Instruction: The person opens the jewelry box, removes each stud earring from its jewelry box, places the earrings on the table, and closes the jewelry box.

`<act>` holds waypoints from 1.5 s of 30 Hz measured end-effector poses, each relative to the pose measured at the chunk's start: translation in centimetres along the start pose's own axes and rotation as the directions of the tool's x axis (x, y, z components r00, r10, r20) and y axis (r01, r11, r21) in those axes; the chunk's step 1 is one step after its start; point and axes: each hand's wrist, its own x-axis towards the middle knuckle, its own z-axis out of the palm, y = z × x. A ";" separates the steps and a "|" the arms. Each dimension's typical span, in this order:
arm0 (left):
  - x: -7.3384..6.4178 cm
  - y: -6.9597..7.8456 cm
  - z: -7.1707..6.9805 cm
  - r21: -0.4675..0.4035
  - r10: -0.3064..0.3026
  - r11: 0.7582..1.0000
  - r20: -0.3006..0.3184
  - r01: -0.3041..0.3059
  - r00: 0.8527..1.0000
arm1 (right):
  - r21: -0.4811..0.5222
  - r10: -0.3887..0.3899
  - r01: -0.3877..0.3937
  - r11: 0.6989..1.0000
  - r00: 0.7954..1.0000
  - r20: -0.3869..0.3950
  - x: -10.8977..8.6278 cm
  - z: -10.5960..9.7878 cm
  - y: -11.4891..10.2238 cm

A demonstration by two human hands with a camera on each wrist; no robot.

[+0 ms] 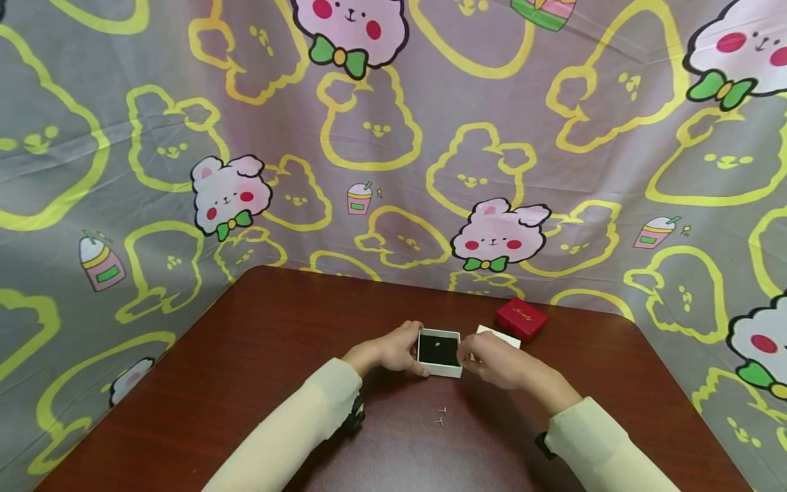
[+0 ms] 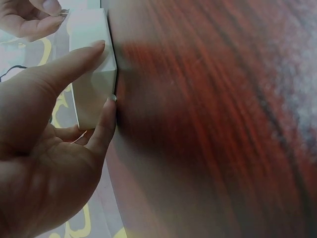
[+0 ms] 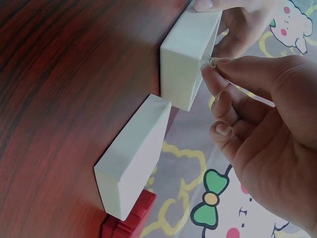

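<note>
A white jewellery box (image 1: 440, 371) with a black insert stands uncovered on the table; a small silvery star-like piece (image 1: 437, 344) sits on its insert. My left hand (image 1: 401, 347) grips the box at its left end, the thumb along the near wall and fingertips by the bottom edge in the left wrist view. Over the box's right edge, my right hand (image 1: 492, 359) pinches a tiny thin earring (image 3: 213, 63) between thumb and index finger; its full shape is mostly hidden. Two small stud earrings (image 1: 439, 421) with pins lie on the table in front of the box.
Behind my right hand is a white box lid (image 1: 505, 337), with a red box (image 1: 521, 318) bearing gold lettering just beyond it. The dark red wooden table (image 1: 277, 321) ends at a patterned cloth backdrop (image 1: 393, 184).
</note>
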 end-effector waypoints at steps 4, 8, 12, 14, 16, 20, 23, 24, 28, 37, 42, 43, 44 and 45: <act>0.0 0.1 -0.1 -0.003 -0.009 1.000 0.002 0.009 1.000 | -0.009 -0.012 0.012 1.000 1.000 -0.008 0.0 0.0 -0.1; 0.0 0.1 -0.2 -0.007 -0.012 1.000 0.000 0.012 1.000 | -0.008 -0.026 0.026 1.000 0.999 -0.019 -0.1 0.2 -0.2; -0.1 0.1 -0.1 -0.014 -0.012 1.000 0.002 0.012 1.000 | 0.005 -0.048 0.049 0.999 0.998 -0.035 -0.2 0.5 -0.2; -0.1 0.1 -0.1 -0.015 -0.012 1.000 0.003 0.012 1.000 | 0.016 -0.049 0.049 0.999 0.998 -0.040 -0.3 0.6 -0.3; 0.0 0.0 0.0 -0.011 -0.011 1.000 0.002 0.011 1.000 | 0.028 -0.039 0.040 0.999 0.999 -0.036 -0.4 0.7 -0.4; 0.0 0.0 0.1 -0.008 -0.014 1.000 0.000 0.014 1.000 | 0.031 -0.030 0.030 0.999 0.999 -0.021 -0.4 0.8 -0.4; -0.1 0.0 0.1 -0.008 -0.014 1.000 -0.004 0.014 1.000 | 0.029 -0.032 0.032 0.999 0.999 -0.017 -0.5 1.0 -0.5; -0.1 0.0 0.1 -0.008 -0.014 1.000 -0.004 0.014 1.000 | 0.028 -0.035 0.036 0.999 0.999 -0.019 -0.5 1.0 -0.5; -0.1 0.1 0.1 -0.009 -0.015 1.000 -0.003 0.015 1.000 | 0.029 -0.036 0.036 0.999 0.999 -0.016 -0.5 1.4 -0.5; -0.1 0.1 0.0 -0.011 -0.009 1.000 -0.005 0.009 1.000 | 0.030 -0.020 0.020 0.999 1.000 0.005 -0.4 1.6 -0.5; -0.1 0.2 0.0 -0.010 -0.010 1.000 -0.002 0.010 1.000 | 0.034 -0.022 0.021 0.999 1.000 0.014 -0.4 1.8 -0.7; -0.1 0.2 0.0 -0.009 -0.010 1.000 -0.002 0.010 1.000 | 0.033 -0.021 0.021 0.999 1.000 0.014 -0.4 1.8 -0.8; -0.1 0.3 0.0 -0.007 -0.010 1.000 -0.004 0.010 1.000 | 0.032 -0.020 0.019 0.999 1.000 0.016 -0.4 1.9 -0.9; -0.1 0.3 -0.1 -0.008 -0.009 1.000 -0.004 0.009 1.000 | 0.031 -0.016 0.016 0.999 1.000 0.018 -0.5 1.9 -1.0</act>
